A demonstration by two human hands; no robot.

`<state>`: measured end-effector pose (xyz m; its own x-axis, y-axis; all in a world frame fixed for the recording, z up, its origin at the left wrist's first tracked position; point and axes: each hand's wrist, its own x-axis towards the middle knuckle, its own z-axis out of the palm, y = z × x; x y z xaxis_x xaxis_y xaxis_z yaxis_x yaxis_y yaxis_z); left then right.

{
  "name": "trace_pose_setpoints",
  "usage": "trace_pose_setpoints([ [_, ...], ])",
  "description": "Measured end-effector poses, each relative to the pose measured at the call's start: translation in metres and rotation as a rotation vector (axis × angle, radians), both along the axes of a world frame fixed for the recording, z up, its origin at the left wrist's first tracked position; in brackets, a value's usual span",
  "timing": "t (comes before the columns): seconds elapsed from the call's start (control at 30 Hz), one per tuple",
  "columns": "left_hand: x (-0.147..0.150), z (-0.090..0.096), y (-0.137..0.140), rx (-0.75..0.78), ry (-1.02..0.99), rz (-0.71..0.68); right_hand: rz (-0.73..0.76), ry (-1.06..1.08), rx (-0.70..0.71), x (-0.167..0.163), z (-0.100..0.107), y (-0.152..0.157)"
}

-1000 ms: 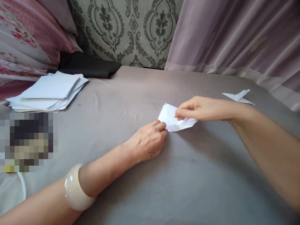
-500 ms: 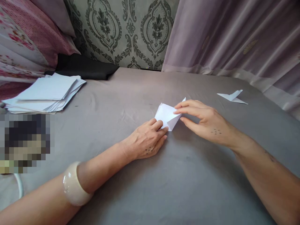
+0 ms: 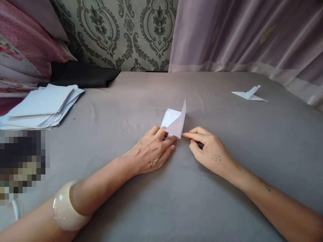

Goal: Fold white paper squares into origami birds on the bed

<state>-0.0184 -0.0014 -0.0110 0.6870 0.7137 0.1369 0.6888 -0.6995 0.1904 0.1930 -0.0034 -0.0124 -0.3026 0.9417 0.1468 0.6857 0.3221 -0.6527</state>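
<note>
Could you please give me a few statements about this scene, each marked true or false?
1. The left hand touches the folded paper. True.
2. The cream bangle is on the right arm. False: it is on the left arm.
3. A flap of the folded paper stands raised. True.
4. The paper stack lies at the picture's right. False: it lies at the left.
5. The right hand is beside the folded paper. True.

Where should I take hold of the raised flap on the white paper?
Probably by the upper tip of the raised flap, pinched from the right by the right hand: the tip stands up free, whereas the left hand covers the near left part of the white paper.
</note>
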Motion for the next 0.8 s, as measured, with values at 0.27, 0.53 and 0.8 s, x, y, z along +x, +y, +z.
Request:
trace_pose_setpoints([
  [0.27,-0.01,-0.001,-0.002,-0.1,-0.065,0.028,0.051,-0.058,-0.001,0.002,-0.004,-0.003],
  [0.53,-0.022,0.006,0.0,-0.314,-0.36,0.242,0.129,-0.286,0.194,-0.002,-0.002,-0.015],
  [0.8,-0.02,0.006,0.001,-0.401,-0.493,0.393,0.183,-0.433,0.25,-0.005,-0.001,-0.021],
])
